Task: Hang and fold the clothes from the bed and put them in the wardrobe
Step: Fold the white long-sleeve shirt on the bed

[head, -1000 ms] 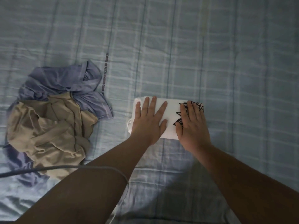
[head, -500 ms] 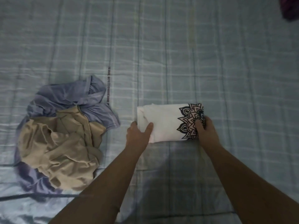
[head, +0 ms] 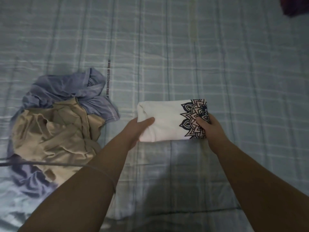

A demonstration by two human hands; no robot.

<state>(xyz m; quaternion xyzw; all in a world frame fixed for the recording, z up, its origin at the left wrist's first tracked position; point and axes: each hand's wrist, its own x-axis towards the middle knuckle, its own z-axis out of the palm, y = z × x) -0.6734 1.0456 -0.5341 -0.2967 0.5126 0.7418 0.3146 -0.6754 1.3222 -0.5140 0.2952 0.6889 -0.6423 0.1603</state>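
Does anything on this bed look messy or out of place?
Yes. Left of the folded white shirt, a beige garment and a blue garment lie crumpled in one heap, not yet folded. The shirt looks neat.

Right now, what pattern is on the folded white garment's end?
A dark mandala print with pinkish petals, on the folded white garment; it shows best in the head view.

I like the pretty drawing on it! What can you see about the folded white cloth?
The folded white cloth looks soft, folded into a thick, neat rectangle lying crosswise. Its right end bears a dark mandala print. The left hand grips its left end, the right hand its printed end, thumbs on top. Below it is the checked bedsheet; whether it is lifted is unclear.
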